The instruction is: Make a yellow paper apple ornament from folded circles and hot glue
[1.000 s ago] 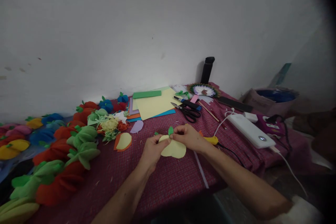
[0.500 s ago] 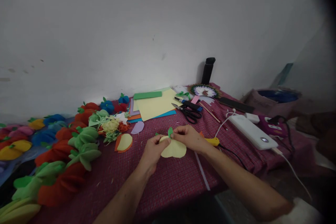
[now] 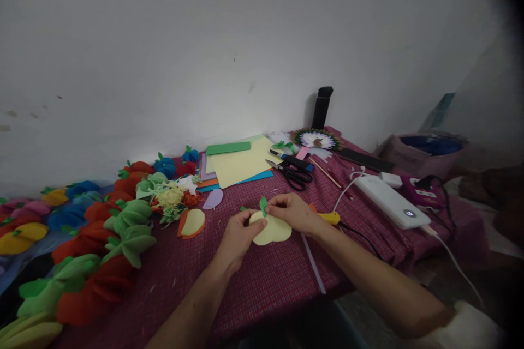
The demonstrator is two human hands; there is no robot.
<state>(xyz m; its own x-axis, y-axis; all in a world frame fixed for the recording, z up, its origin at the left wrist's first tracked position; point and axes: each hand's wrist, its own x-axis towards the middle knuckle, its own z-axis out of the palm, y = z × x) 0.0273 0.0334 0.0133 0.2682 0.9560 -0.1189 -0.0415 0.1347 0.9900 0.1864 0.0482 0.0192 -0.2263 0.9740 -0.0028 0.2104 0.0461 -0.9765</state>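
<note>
A pale yellow felt pumpkin cutout (image 3: 272, 232) with a scalloped lower edge is held up over the table between both hands. My left hand (image 3: 241, 234) pinches its left side, thumb lying on the front. At its top, my right hand (image 3: 292, 212) has thumb and fingers closed on a small green felt leaf (image 3: 263, 205), which stands against the upper edge. Another bit of green shows just behind the left fingers. Close to my right wrist lies a yellow-handled tool (image 3: 329, 218) with a black cord, partly hidden by the arm.
Finished felt pumpkins (image 3: 126, 215) crowd the left side. Felt sheets (image 3: 243, 161), black scissors (image 3: 292, 174) and a box cutter (image 3: 292, 160) lie at the back. A white power bank (image 3: 391, 202) with cables sits right, beside a purple power strip (image 3: 421, 193). A black bottle (image 3: 322, 108) stands against the wall.
The whole view has shifted slightly. Both hands keep their grip on the yellow cutout and the leaf, with the cutout turned a little and the leaf tilted more to the left.
</note>
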